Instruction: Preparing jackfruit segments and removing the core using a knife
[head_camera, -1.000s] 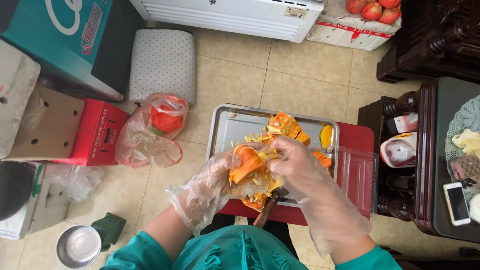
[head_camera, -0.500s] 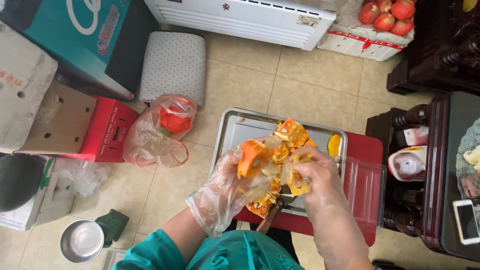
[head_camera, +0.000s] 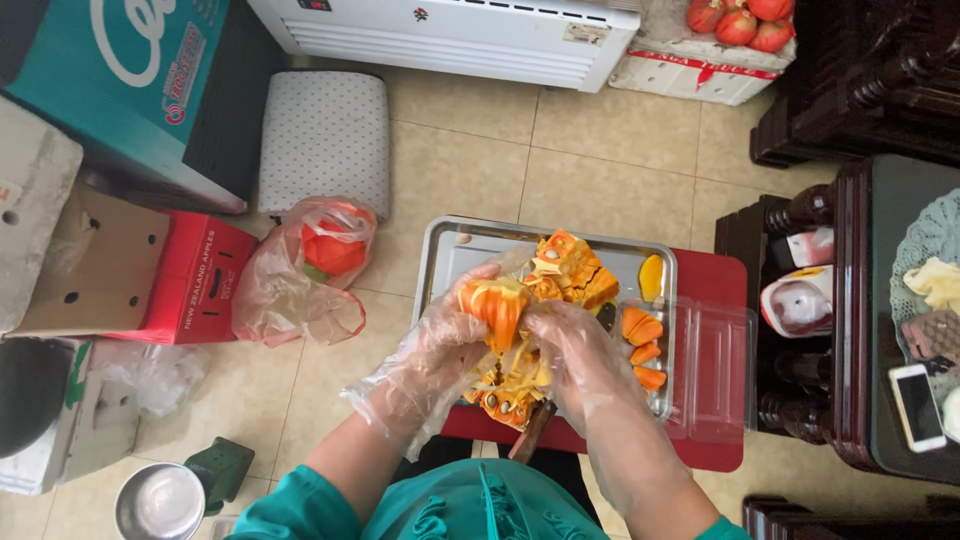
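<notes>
Both my hands wear thin clear plastic gloves. My left hand (head_camera: 442, 340) and my right hand (head_camera: 575, 350) together grip an orange fleshy piece of fruit (head_camera: 495, 302), held just above a steel tray (head_camera: 455, 250). More orange fruit chunks (head_camera: 568, 265) lie on the tray behind my hands, and scraps with seeds (head_camera: 505, 395) lie under them. A clear plastic box (head_camera: 700, 370) to the right holds a few orange fruit segments (head_camera: 642, 340). A wooden handle (head_camera: 530, 435) pokes out below my hands.
The tray sits on a low red stool (head_camera: 715, 285). On the tile floor to the left lies a plastic bag (head_camera: 300, 275) with orange scraps, beside a red carton (head_camera: 190, 285). Dark wooden furniture (head_camera: 850, 300) with a phone (head_camera: 915, 405) stands right. A steel bowl (head_camera: 160, 500) sits bottom left.
My hands have drawn closer together around the orange piece and lifted it slightly. The camera has shifted a little.
</notes>
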